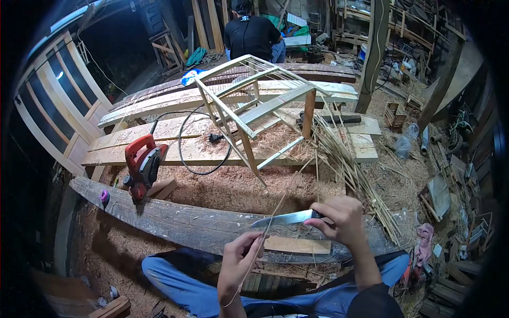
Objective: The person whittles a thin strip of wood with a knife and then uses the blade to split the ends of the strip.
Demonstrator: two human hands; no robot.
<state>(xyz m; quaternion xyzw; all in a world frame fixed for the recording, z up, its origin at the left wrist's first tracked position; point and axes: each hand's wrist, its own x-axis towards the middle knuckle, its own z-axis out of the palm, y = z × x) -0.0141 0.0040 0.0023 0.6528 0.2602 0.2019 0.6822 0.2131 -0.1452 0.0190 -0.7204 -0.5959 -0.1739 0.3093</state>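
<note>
Left hand: On my feed, the left hand has a closed grip on a thin strip, pinched between thumb and fingers.
Right hand: I see the right hand wrapped round the handle of a knife, its blade reaching leftward.
Strip: It is held aslant over the near edge of the worktop, right of the middle, its upper length rising past the far edge.
Blade: It meets or crosses the strip just above the left fingers; I cannot tell which way the cutting edge faces.
Cutting risk: I judge that a sudden give in the strip, or a slip of the blade along it, could bring steel onto the left fingertips.
Strip risk: Too deep a bite could snap something this slender, and a loose pinch could let it twist.
Snag risk: The strip's upper end nears the bundle of strips by the right end; catching there could jerk it off line.
Worktop: A pale board lies along the near edge, and a red power planer sits at the far edge towards the left end.
Beyond: A wooden frame stands past the far edge.
</note>
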